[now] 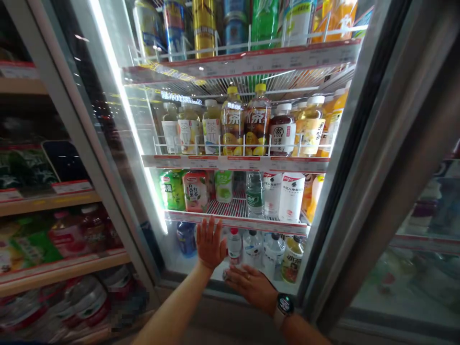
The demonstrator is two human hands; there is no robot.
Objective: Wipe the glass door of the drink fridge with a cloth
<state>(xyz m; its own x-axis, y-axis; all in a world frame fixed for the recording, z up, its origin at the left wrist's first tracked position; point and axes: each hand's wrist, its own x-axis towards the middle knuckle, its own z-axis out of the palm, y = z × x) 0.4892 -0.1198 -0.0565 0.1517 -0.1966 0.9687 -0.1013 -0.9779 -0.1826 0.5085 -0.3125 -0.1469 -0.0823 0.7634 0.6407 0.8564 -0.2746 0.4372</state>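
Observation:
My left hand (211, 243) is raised with its palm forward and its fingers stretched upward, in front of the bottom of a lit drinks fridge. Nothing is in it. Lower and to the right, my right hand (251, 287) lies sideways with its fingers reaching left, apart from the left hand. A smartwatch (285, 304) is on the right wrist. Behind the hands stand a red-capped bottle (235, 243), clear bottles with dark caps (252, 247) and a dark blue bottle (186, 238). Whether either hand touches glass I cannot tell.
Wire-fronted fridge shelves (237, 164) hold tea bottles (233, 122), drink cartons (196, 190), a water bottle (255, 194) and cans (204, 28) above. Reflections lie across the fridge front. A metal door frame (345, 191) runs down the right; wooden shelves (53, 203) with drinks stand left.

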